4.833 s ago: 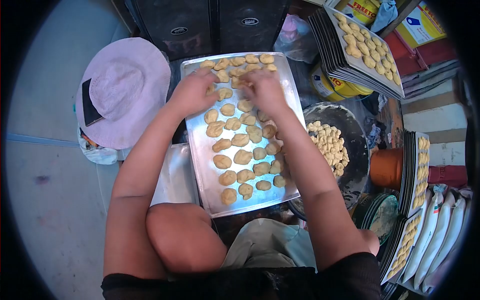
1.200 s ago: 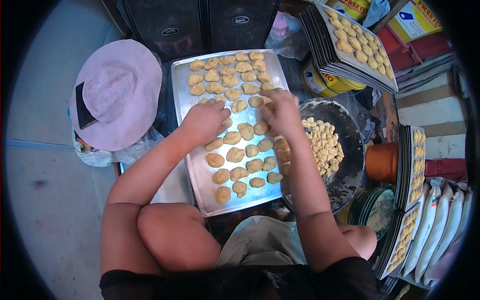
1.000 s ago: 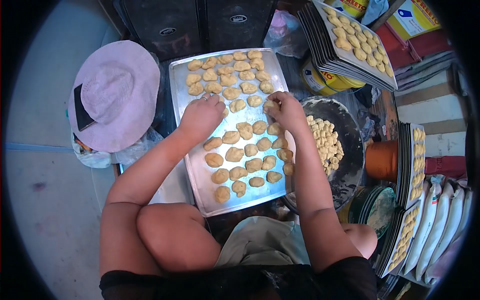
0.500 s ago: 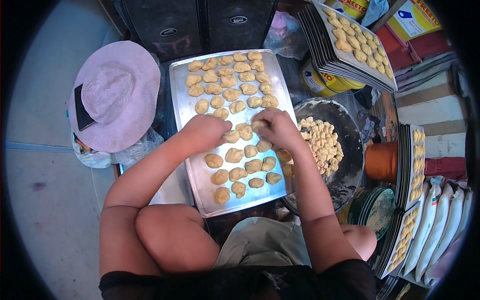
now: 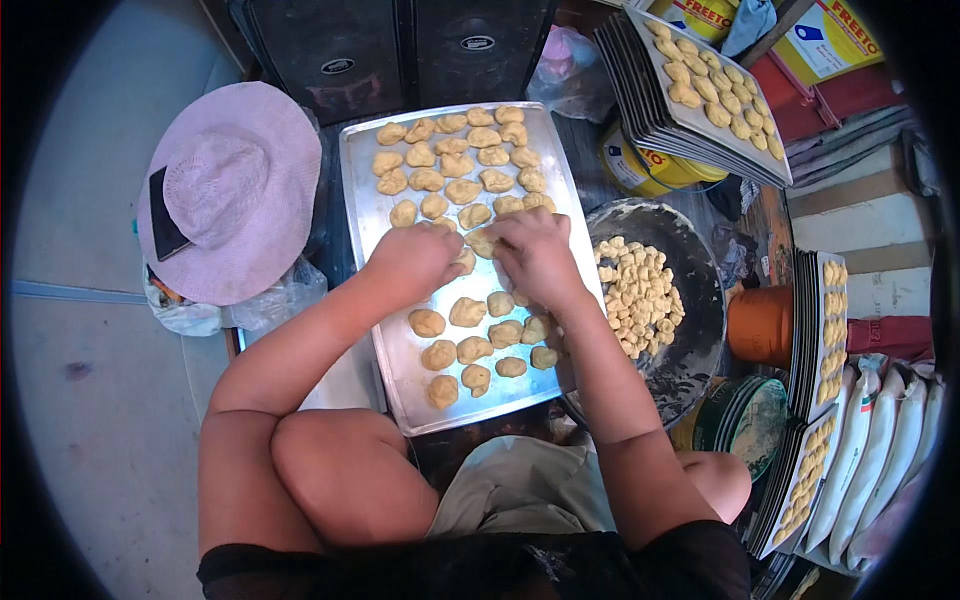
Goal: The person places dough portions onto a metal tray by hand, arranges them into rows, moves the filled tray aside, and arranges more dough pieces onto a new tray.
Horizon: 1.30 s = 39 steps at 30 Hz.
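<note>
Rows of lumpy, pale yellow dough pieces (image 5: 463, 191) lie on a metal baking tray (image 5: 420, 386) in front of me. Over the tray's middle, my left hand (image 5: 418, 262) is closed, its fingertips on a small dough piece (image 5: 465, 261). Close beside it, my right hand (image 5: 538, 252) bends its fingers around another dough piece (image 5: 481, 243), partly hidden under them. Below both hands, another dough piece (image 5: 467, 312) rests apart on the tray.
A dark basin (image 5: 705, 275) of small dough bits (image 5: 640, 295) stands right of the tray. Stacked trays (image 5: 690, 125) with shaped dough rest on a yellow bucket (image 5: 640, 165). At left lies a pink hat (image 5: 255, 200) with a phone (image 5: 165, 225). Black speakers (image 5: 330, 50) stand behind.
My right hand has shifted left toward my left hand, bringing its dough piece closer. My left hand has moved slightly up the tray. The surrounding rows stay put.
</note>
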Available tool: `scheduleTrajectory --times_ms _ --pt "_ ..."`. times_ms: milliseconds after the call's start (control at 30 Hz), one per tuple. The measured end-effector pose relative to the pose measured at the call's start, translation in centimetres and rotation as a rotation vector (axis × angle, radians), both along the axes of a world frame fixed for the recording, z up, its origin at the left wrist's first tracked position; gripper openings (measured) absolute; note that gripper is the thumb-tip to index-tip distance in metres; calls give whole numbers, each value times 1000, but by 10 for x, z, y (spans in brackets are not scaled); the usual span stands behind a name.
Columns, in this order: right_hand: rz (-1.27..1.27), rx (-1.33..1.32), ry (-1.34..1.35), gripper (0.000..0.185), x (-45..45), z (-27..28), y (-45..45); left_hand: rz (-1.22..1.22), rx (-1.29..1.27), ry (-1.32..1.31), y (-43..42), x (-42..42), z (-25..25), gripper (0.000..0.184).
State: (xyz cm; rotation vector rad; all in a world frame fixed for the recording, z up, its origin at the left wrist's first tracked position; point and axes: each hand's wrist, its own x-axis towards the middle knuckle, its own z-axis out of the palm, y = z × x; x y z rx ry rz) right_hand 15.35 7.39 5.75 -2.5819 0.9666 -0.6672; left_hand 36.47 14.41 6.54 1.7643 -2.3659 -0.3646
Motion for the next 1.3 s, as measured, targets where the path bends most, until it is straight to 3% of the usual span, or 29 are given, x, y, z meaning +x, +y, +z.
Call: scheduleTrajectory --times_ms 133,233,267,400,533,633,667,767,867,967,1033,1167,1267,1300 --pt "-175 94 -23 28 -36 15 -3 13 159 -59 12 11 35 33" --pt "-282 450 91 32 -59 11 -7 -17 349 -127 15 18 26 36" --pt "-249 476 72 33 -60 9 -10 -15 305 -150 16 21 20 36" --pt "-284 317 -232 31 -49 -9 -15 8 214 -211 16 32 18 35" --pt "-318 276 -235 30 -49 -6 -11 11 251 -140 16 26 47 31" --pt "-212 445 -230 30 -47 14 12 -39 -67 116 14 9 21 27" --pt "-10 321 -152 29 -49 9 12 -97 -165 145 14 2 13 23" --pt "31 315 29 31 -40 15 19 -157 -144 -40 8 -7 -17 21" --pt "-51 204 21 32 -25 14 15 -101 -33 -88 4 -7 -8 20" --pt "-37 50 57 33 -4 3 13 -61 -99 75 8 -1 3 20" --pt "-16 -28 111 35 3 -4 11 -60 19 26 9 10 18 23" --pt "-83 10 20 39 -3 14 17 -46 262 -82 13 28 43 27" --pt "53 354 159 36 -21 40 27 -68 249 -70 14 37 23 24" --pt "107 359 193 36 -25 36 28 -72 240 -70 14 38 23 24"
